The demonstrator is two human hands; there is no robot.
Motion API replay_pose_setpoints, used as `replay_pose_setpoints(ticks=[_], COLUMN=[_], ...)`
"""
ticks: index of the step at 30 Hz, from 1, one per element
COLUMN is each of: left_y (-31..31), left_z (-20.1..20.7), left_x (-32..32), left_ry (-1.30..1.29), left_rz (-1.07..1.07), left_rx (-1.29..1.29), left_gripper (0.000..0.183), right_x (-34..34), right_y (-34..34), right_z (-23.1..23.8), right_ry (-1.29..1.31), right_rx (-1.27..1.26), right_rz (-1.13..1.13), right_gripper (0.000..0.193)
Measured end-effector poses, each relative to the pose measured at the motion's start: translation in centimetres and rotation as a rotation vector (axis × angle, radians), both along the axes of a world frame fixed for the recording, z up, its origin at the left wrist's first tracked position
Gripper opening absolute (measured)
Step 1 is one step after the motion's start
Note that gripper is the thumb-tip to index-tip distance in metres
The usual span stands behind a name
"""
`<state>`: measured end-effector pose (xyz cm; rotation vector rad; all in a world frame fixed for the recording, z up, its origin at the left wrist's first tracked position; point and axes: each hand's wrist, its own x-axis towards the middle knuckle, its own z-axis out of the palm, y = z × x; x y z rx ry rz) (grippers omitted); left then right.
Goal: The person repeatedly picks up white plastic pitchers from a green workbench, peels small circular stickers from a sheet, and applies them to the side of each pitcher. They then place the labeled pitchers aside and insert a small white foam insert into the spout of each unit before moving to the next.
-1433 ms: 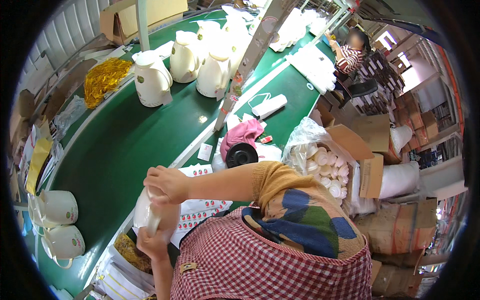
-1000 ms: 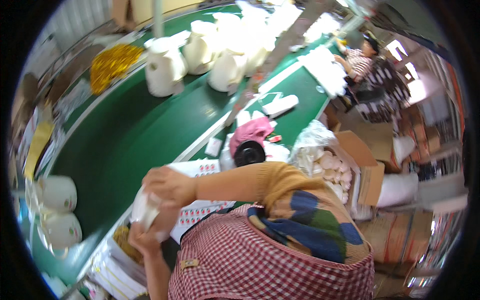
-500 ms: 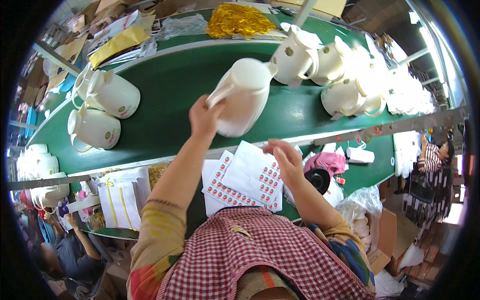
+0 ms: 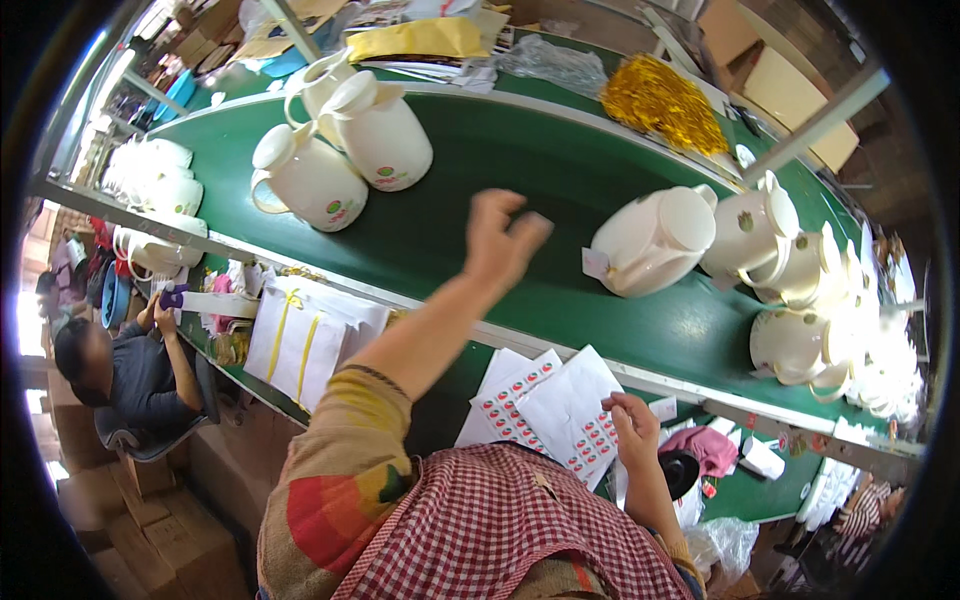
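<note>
Cream-white jug (image 4: 632, 240) sits on the green table (image 4: 540, 305), just right of the left hand (image 4: 498, 240) and apart from it; round lid (image 4: 688, 218) on top, handle (image 4: 645, 264) toward the person, white tag (image 4: 594, 262) at its left side. Left hand hangs over the table, thumb and fingers spread, nothing in it, a bit blurred; right hand (image 4: 635, 430) is half open by the right edge of the sticker sheets (image 4: 575, 395), fingers loosely curled, looks empty. More jugs (image 4: 752, 228) crowd in just right of the first; three jugs (image 4: 385, 145) stand in a tight group on the left; gold tinsel (image 4: 662, 105) lies beyond, pink cloth (image 4: 706, 448) and black ring (image 4: 679, 474) near the right hand. Jug looks stiff and smooth, likely hard plastic; probably fairly light if empty, contents can't be told; glossy wall could slip under one palm, surface may scuff; best hold is the handle, second hand flat under the base or against the belly; lid is a poor grip, might come loose.
</note>
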<state>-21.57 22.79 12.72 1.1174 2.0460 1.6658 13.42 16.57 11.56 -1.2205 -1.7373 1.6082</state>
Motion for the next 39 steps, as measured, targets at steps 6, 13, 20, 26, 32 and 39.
replay_pose_setpoints(ticks=[6, 13, 20, 26, 32, 39], left_y=[-4.0, -1.1, 1.4, 2.4, -1.9, -10.6], left_z=[3.7, 9.7, 7.3, 6.3, 11.8, 12.1], left_x=[-23.9, -34.6, -37.8, -34.7, -18.3, 1.1], left_ry=[0.589, 0.961, 0.75, 0.762, 0.775, 0.593], left_rz=[0.565, 0.195, 0.07, -0.083, -0.206, -0.463], left_rx=[-0.203, -1.062, -1.027, -0.615, -0.488, -0.12], left_gripper=[0.059, 0.056, 0.029, 0.017, 0.023, 0.018], right_x=[-1.1, -4.1, -3.5, -6.5, -9.2, -10.8], right_y=[-1.9, -2.1, -3.7, -1.9, 4.6, 3.9], right_z=[-2.3, -0.1, -0.8, 1.5, 8.4, 15.1], right_ry=[-0.035, -0.17, -0.239, -0.212, -0.165, -0.362], right_rx=[-0.119, 0.005, -0.01, 0.246, 0.766, 0.983], right_rz=[0.041, 0.079, 0.07, 0.197, 0.32, 0.358], right_gripper=[0.021, 0.017, 0.017, 0.021, 0.05, 0.104])
